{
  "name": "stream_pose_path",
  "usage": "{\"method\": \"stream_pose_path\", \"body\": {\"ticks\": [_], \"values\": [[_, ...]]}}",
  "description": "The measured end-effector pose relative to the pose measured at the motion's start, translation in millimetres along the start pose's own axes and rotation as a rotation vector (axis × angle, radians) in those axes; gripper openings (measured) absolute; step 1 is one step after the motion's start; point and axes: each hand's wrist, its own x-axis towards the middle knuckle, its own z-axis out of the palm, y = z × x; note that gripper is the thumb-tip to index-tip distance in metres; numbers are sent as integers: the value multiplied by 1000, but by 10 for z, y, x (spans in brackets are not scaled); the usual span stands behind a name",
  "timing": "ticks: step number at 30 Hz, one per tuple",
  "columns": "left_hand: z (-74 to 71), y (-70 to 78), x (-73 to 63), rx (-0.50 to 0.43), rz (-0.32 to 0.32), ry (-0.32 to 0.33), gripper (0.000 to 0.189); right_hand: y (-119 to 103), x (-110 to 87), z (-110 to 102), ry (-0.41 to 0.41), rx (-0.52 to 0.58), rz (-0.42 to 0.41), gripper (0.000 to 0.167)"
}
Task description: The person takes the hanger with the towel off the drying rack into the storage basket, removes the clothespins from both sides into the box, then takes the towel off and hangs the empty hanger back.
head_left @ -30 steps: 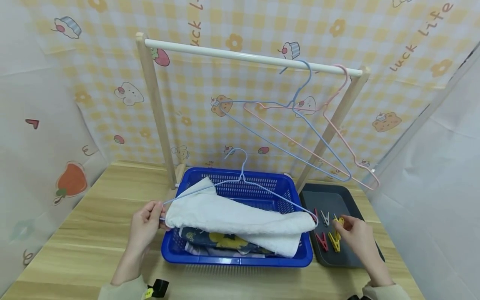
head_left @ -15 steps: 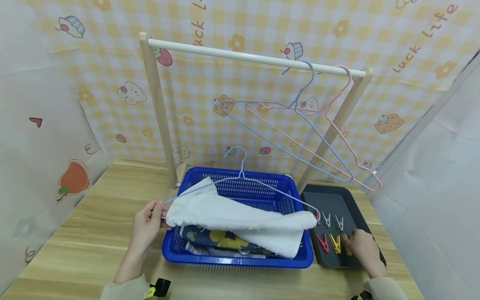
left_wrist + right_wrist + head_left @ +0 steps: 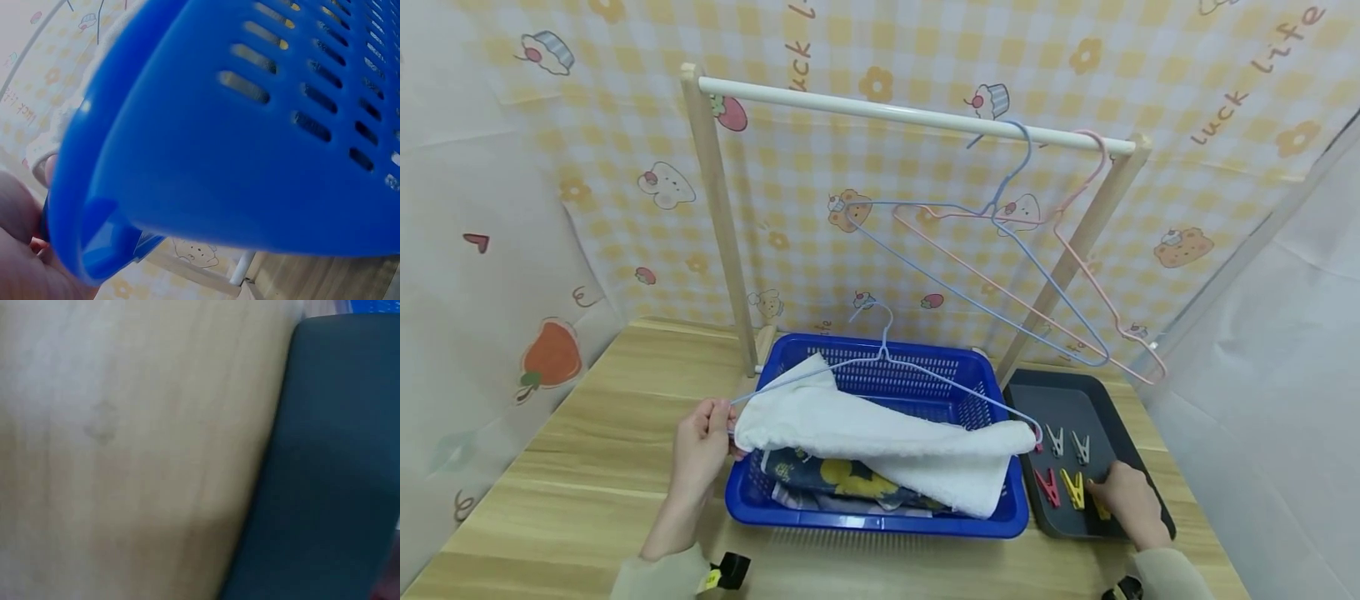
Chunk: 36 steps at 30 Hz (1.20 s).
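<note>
My left hand (image 3: 700, 446) pinches the left end of a light blue clothes hanger (image 3: 955, 383). Draped over its lower bar is a white towel (image 3: 850, 425), above the blue basket (image 3: 880, 523). In the left wrist view the same hand (image 3: 25, 244) shows behind the basket's rim (image 3: 69, 187). My right hand (image 3: 1129, 500) is low over the grey tray (image 3: 1060, 392), its fingers at a yellow clothespin (image 3: 1102, 510) that it partly hides. Another yellow clothespin (image 3: 1073, 490), a red clothespin (image 3: 1047, 487) and two grey clothespins (image 3: 1081, 448) lie beside it.
A wooden rack with a white rail (image 3: 880, 111) stands behind the basket. From its right part hang a blue hanger (image 3: 1052, 283) and a pink hanger (image 3: 1105, 292). Dark cloth with yellow flowers (image 3: 842, 477) lies in the basket.
My right hand has carried the yellow clothespin from beside the grey ones down to the tray's near right part. The left hand still holds the hanger in place.
</note>
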Motion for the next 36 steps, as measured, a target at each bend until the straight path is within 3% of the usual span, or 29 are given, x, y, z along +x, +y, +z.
{"method": "stream_pose_path", "body": {"ticks": [3, 7, 10, 14, 20, 24, 28, 33, 36], "values": [[19, 3, 7, -33, -8, 29, 26, -183, -152, -75, 140, 30, -95, 39], [26, 27, 6, -109, -16, 41, 24, -626, -469, -184, 388, 254, -357, 19], [13, 50, -3, -166, -34, 19, 21, -911, -638, -245, 419, 438, -498, 9], [-12, 58, -9, -210, -50, -48, 20, -1107, -715, -289, 374, 548, -516, 9], [-52, 42, -12, -169, 15, -195, 28, -1209, -647, -280, 399, 546, -522, 8], [-45, 50, -11, -128, 25, -228, 30, -1269, -595, -269, 419, 564, -528, 5], [15, 84, -15, -125, -2, -145, 31, -1353, -574, -270, 439, 583, -547, 8], [98, 139, -1, -159, -31, 48, 30, -1405, -604, -248, 440, 607, -594, 12], [112, 182, 30, -191, -11, 153, 31, -1394, -640, -227, 456, 597, -669, 16]]}}
